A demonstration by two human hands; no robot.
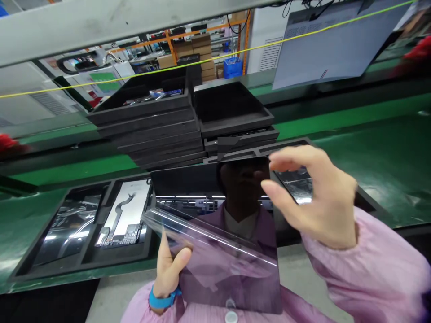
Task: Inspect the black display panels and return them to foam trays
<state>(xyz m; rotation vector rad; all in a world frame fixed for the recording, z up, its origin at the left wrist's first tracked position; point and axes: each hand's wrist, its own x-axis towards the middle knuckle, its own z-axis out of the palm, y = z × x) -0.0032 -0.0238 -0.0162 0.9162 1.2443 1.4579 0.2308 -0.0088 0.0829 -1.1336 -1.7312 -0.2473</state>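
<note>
My left hand [170, 267], wearing a blue wristband [163, 299], grips a dark glossy screen panel [215, 184] by its left edge, thumb over the front. Clear plastic film [215, 244] lies across the panel's lower part, its upper edge lifted and running slantwise past my left fingers. Near the upper right corner of the panel is my right hand [313, 193], with thumb and forefinger curved and a gap between their tips. Nothing shows between them. The panel reflects a person and ceiling lights.
Left of the panel, a black foam tray [82, 255] holds a film-covered dark panel [70, 224] and a display part with a flex cable [126, 208]. Stacked black trays [155, 130] stand behind, on the green mat [353, 152]. A yellow cord [215, 58] crosses above.
</note>
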